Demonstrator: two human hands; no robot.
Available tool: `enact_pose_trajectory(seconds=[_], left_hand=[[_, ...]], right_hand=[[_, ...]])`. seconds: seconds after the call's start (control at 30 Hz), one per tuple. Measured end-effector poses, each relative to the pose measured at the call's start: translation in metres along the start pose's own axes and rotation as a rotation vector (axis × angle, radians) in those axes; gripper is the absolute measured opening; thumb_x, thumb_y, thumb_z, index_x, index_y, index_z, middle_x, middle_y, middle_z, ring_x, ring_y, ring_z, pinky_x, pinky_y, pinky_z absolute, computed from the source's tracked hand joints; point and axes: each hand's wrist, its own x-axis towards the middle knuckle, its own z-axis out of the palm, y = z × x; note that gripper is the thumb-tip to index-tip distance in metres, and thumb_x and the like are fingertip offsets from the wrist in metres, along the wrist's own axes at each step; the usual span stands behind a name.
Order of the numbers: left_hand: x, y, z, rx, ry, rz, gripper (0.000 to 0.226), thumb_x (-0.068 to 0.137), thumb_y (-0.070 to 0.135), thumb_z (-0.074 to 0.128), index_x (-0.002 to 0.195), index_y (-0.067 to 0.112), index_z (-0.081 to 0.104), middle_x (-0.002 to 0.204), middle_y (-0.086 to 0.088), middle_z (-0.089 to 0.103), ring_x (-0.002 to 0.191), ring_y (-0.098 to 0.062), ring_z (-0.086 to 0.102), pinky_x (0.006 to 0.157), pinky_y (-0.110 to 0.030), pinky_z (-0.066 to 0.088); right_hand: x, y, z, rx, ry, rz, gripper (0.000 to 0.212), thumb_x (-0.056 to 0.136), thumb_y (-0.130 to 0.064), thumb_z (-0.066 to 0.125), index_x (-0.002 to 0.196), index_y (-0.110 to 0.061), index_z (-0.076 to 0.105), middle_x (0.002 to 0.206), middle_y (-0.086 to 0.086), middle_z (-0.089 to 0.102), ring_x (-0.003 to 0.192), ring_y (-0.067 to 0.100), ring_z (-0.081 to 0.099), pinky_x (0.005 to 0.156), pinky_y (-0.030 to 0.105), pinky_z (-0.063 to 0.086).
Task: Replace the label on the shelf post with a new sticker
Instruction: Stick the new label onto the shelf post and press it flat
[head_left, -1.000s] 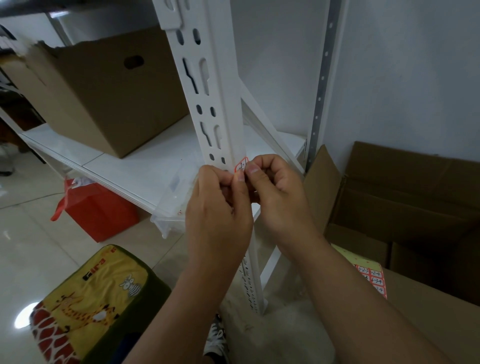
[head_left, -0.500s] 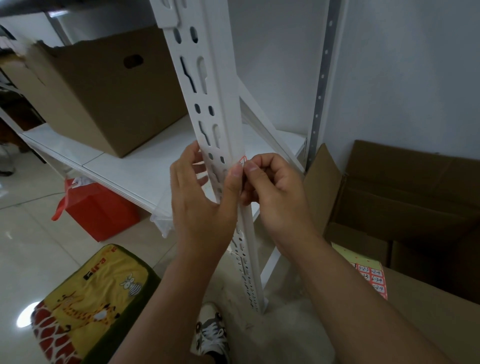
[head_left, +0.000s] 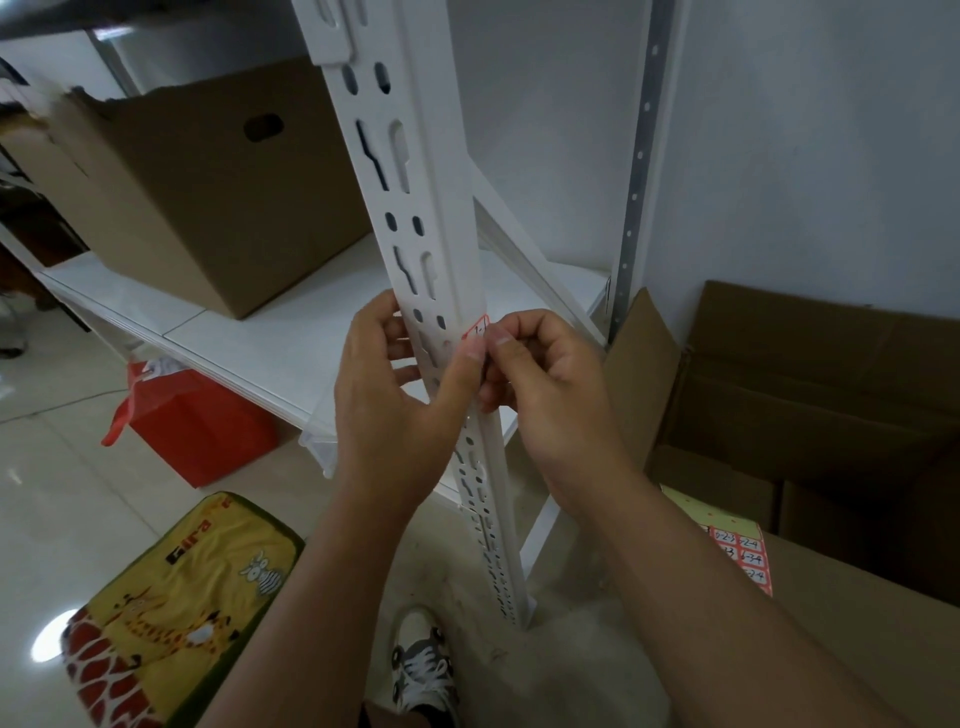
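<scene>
Head view shows the red-bordered sticker (head_left: 477, 329) at the front corner of the white shelf post (head_left: 415, 208), pinched by the right hand (head_left: 545, 395), while the left hand (head_left: 395, 395) wraps the post with its thumb pressed beside the sticker. Risk, as judged: the small sticker may crease, tear or sit crooked across the corner edge if pressed unevenly. Nearby lie a sheet of spare labels (head_left: 740, 556) on an open carton (head_left: 831, 415), a box (head_left: 197, 182) on the shelf (head_left: 291, 332); nothing obstructs the post.
</scene>
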Motion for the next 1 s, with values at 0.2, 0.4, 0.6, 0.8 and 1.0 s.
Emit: enact_pose_trajectory(seconds=[0.2, 0.4, 0.6, 0.8, 1.0], left_hand=[[0.0022, 0.0049, 0.0025, 0.159, 0.049, 0.059, 0.061, 0.083, 0.055, 0.058, 0.122, 0.009, 0.051, 0.104, 0.001, 0.059, 0.085, -0.008, 0.06, 0.066, -0.006, 0.049], [0.0035, 0.0047, 0.0017, 0.204, 0.031, 0.077, 0.063, 0.084, 0.057, 0.059, 0.124, 0.009, 0.05, 0.107, -0.001, 0.06, 0.09, -0.013, 0.062, 0.066, -0.011, 0.051], [0.0058, 0.0068, 0.0009, 0.246, 0.035, 0.068, 0.06, 0.081, 0.059, 0.056, 0.115, 0.01, 0.053, 0.098, 0.004, 0.058, 0.084, -0.011, 0.058, 0.065, -0.012, 0.048], [0.008, 0.0089, 0.0014, 0.268, 0.034, 0.06, 0.052, 0.081, 0.054, 0.06, 0.111, 0.012, 0.052, 0.094, 0.006, 0.057, 0.08, -0.011, 0.058, 0.065, -0.023, 0.052], [0.0059, 0.0113, 0.0035, 0.28, 0.032, 0.033, 0.058, 0.082, 0.059, 0.053, 0.115, 0.011, 0.05, 0.098, 0.005, 0.056, 0.081, -0.008, 0.055, 0.063, -0.01, 0.041]], right_hand=[[0.0012, 0.0014, -0.0004, 0.094, 0.025, 0.023, 0.008, 0.095, -0.014, 0.054, 0.092, -0.006, 0.057, 0.07, 0.005, 0.06, 0.06, 0.012, 0.056, 0.06, 0.028, 0.054], [0.0044, 0.005, -0.0015, 0.201, 0.047, 0.071, 0.005, 0.096, -0.013, 0.051, 0.099, -0.01, 0.054, 0.056, -0.006, 0.058, 0.055, 0.008, 0.056, 0.06, 0.031, 0.054], [0.0041, 0.0066, -0.0021, 0.244, 0.039, 0.084, 0.006, 0.097, -0.012, 0.048, 0.094, -0.011, 0.054, 0.055, -0.002, 0.054, 0.055, 0.014, 0.053, 0.061, 0.035, 0.051], [0.0029, 0.0075, -0.0023, 0.234, 0.039, 0.076, 0.005, 0.096, -0.012, 0.049, 0.097, -0.009, 0.054, 0.058, 0.001, 0.054, 0.057, 0.015, 0.054, 0.062, 0.036, 0.051], [0.0021, 0.0068, -0.0015, 0.22, 0.042, 0.064, 0.007, 0.096, -0.012, 0.049, 0.096, -0.01, 0.055, 0.056, -0.004, 0.055, 0.056, 0.011, 0.055, 0.061, 0.033, 0.051]])
